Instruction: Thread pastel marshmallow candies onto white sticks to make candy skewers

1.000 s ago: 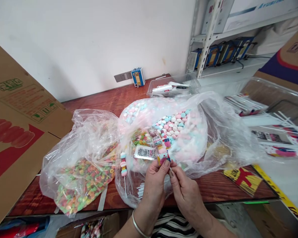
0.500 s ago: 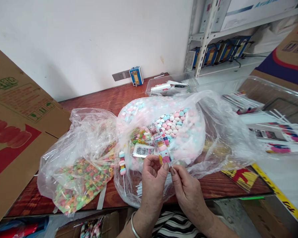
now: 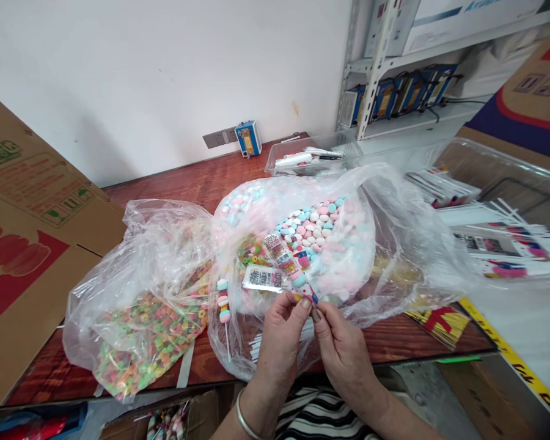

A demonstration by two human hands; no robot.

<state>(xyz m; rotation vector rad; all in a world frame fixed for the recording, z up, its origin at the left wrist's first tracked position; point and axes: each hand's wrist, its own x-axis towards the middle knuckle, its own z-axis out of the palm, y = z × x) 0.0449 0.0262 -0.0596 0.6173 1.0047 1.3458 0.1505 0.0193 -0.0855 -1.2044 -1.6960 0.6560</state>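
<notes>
My left hand (image 3: pixel 282 333) and my right hand (image 3: pixel 341 351) meet at the table's front edge, fingertips pinched together on a wrapped candy skewer (image 3: pixel 288 264) in a printed sleeve that slants up and to the left. Behind it lies a large clear bag of pink, blue and white round candies (image 3: pixel 321 223). A printed label packet (image 3: pixel 263 278) rests on that bag beside my left fingers. A finished candy stick (image 3: pixel 223 302) with stacked pastel pieces stands just to the left.
A second clear bag of small multicoloured ring candies (image 3: pixel 146 324) lies at the left. A cardboard box (image 3: pixel 32 244) leans at far left. A clear tray of printed sleeves and white sticks (image 3: pixel 499 238) sits at the right, with a small clear tub (image 3: pixel 311 159) behind and metal shelving (image 3: pixel 394 91) beyond.
My hands have stayed pinched on the skewer while its top end tipped further left. The view has shifted slightly, so everything sits a little lower left.
</notes>
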